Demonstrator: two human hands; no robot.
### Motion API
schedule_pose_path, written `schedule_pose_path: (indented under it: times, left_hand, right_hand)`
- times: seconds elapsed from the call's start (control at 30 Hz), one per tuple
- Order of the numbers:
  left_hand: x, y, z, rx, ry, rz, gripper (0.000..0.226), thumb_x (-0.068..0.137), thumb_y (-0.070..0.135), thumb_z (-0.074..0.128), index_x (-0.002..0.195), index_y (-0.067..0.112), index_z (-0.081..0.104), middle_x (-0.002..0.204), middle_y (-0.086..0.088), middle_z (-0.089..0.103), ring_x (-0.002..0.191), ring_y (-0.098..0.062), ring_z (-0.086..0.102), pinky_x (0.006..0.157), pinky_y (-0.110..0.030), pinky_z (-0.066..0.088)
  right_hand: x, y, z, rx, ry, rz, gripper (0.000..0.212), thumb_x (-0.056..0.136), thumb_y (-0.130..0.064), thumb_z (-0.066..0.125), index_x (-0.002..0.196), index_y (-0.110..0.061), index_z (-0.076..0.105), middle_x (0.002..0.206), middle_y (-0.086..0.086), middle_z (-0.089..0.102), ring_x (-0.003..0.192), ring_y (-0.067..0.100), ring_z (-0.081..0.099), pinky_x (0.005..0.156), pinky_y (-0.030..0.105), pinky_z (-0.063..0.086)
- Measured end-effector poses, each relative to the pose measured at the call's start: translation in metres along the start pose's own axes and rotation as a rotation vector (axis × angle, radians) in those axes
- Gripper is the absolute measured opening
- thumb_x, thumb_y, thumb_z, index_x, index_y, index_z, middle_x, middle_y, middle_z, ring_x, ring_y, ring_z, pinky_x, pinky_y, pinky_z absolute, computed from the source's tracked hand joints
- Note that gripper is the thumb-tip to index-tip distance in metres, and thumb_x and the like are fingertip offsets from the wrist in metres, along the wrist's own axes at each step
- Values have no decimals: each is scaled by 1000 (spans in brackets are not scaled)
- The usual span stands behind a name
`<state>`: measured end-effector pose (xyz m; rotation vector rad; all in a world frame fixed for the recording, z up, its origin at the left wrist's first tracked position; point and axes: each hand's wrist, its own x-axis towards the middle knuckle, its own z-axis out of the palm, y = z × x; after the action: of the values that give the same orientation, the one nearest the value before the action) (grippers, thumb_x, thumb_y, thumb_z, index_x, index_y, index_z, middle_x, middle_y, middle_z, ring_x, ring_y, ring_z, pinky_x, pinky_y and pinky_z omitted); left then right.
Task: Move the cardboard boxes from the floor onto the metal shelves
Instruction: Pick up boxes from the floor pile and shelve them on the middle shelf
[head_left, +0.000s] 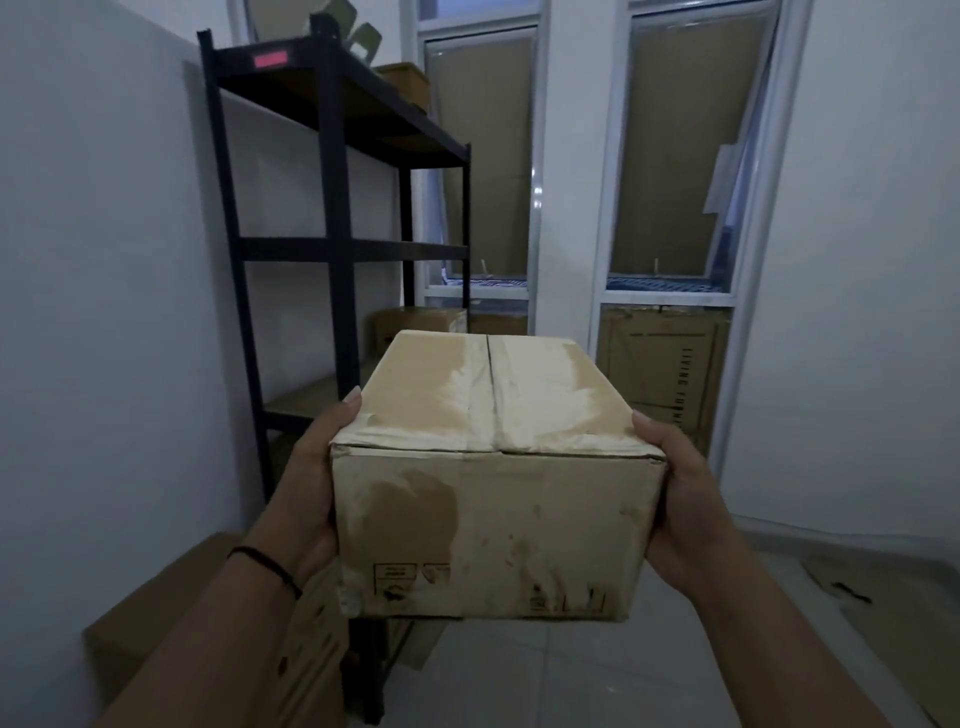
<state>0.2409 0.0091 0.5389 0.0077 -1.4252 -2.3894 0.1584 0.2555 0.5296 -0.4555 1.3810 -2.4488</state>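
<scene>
fingers (641, 418) mostly behind box (493, 467) | shelf top (291, 31) cropped (items unclear)

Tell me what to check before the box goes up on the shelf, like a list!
1. Both hands hold the box: left hand and right hand grip opposite sides of the cardboard box. Ok.
2. Box lifted off the floor: ok.
3. Box closed: top flaps meet at the seam. Ok.
4. Free shelf space: the middle level of the metal shelves looks bare. Ok.
5. Box fits between the posts: cannot tell.
6. Clear path for feet: flattened cardboard lies by the shelf base. Not ok.
</scene>
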Motion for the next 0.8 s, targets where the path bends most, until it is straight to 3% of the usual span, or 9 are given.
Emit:
schedule_pose_path:
  times: [0.23, 0.47, 0.6, 0.8]
  left_hand:
    - [55, -56, 84, -35, -42, -91, 52, 79, 50, 53, 114, 13, 66, 106, -16, 71, 81, -30, 71, 65, -38, 59]
    - [98, -91, 152, -48, -84, -70, 44, 91, 47, 44, 115, 17, 66, 105, -15, 72, 79, -27, 72, 59, -35, 59]
    - [124, -110, 180, -50, -111, -80, 48, 91, 48, 45, 119, 15, 64, 109, -16, 71, 81, -29, 72, 60, -36, 59]
    - [168, -138, 212, -72, -182, -96, 48, 91, 48, 42, 87, 18, 80, 100, -14, 73, 77, -28, 72, 59, -37, 59]
  right_hand:
    - [37, -56, -89, -20, 37, -6, 42, 94, -37, 44, 118, -10, 64, 104, 14, 73, 81, 25, 72, 61, 30, 58]
    - [67, -100, -154, -76, 84, -33, 53, 73, -43, 55, 114, -11, 68, 108, 15, 72, 88, 28, 69, 80, 38, 51]
    - [83, -119, -183, -95, 108, -40, 42, 87, -41, 49, 110, -13, 70, 104, 14, 73, 84, 26, 69, 77, 36, 51]
    - [110, -139, -219, -95, 125, -53, 41, 93, -41, 44, 109, -13, 69, 97, 11, 74, 78, 23, 70, 70, 35, 50]
